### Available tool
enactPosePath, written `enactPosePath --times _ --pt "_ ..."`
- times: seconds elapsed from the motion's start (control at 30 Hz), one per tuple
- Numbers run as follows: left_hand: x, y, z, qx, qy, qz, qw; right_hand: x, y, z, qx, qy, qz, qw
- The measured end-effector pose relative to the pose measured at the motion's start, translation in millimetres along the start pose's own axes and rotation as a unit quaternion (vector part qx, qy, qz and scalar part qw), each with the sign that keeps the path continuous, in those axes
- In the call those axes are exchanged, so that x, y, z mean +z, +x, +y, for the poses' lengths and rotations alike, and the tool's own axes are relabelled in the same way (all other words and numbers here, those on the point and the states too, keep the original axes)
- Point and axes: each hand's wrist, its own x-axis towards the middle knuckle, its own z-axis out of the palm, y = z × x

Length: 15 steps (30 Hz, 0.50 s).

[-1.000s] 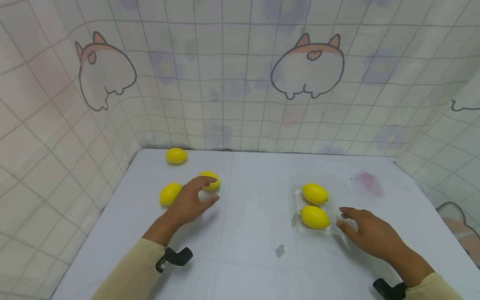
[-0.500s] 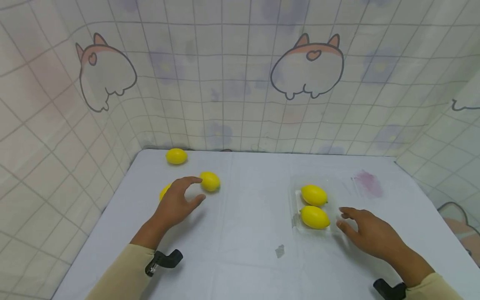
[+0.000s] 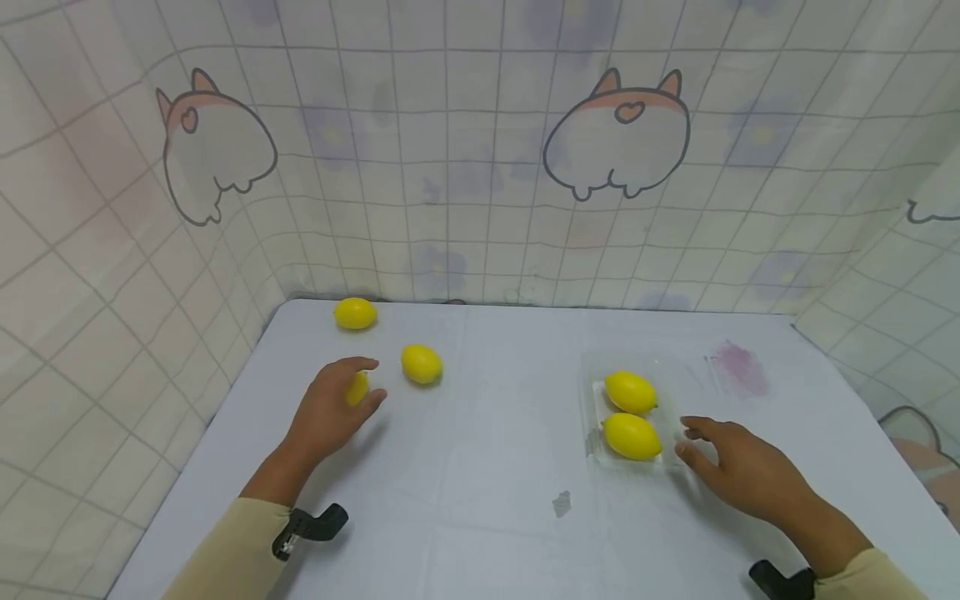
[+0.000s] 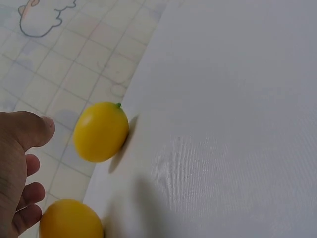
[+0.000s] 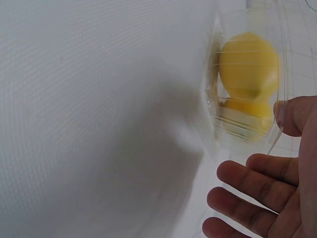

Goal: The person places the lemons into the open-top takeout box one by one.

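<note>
My left hand (image 3: 330, 408) is over the left part of the table, fingers bent and thumb apart, partly covering a lemon (image 3: 357, 388). To the right of it lies a second lemon (image 3: 422, 364), and a third lemon (image 3: 356, 313) sits near the back edge. In the left wrist view, a lemon (image 4: 72, 220) shows close by the fingertips. On the right, a clear plastic tray (image 5: 237, 131) holds two lemons (image 3: 631, 392), one in front of the other. My right hand (image 3: 738, 462) is beside its right edge, thumb right at the rim and fingers loosely extended.
A white cloth covers the table (image 3: 495, 467). A grey patch (image 3: 562, 503) and a pinkish stain (image 3: 738, 367) mark it. Behind and at both sides hangs a grid-patterned curtain (image 3: 465, 150) with cartoon animals.
My left hand has moved left, away from the right-hand lemon, to the nearer left lemon. The right hand and tray have stayed in place.
</note>
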Motion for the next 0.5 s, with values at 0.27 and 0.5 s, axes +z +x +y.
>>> enactPosePath --times 0.27,0.5 --pt "-5.8 -2.0 -13.0 -0.015 0.002 0.016 0.9998 0 -0.6 -1 -0.001 0.004 0.000 1.0000" --pt "-9.1 -6.4 -29.2 -0.037 -0.008 0.032 0.9987 1 0.3 0 -0.003 0.004 0.002 1.0000"
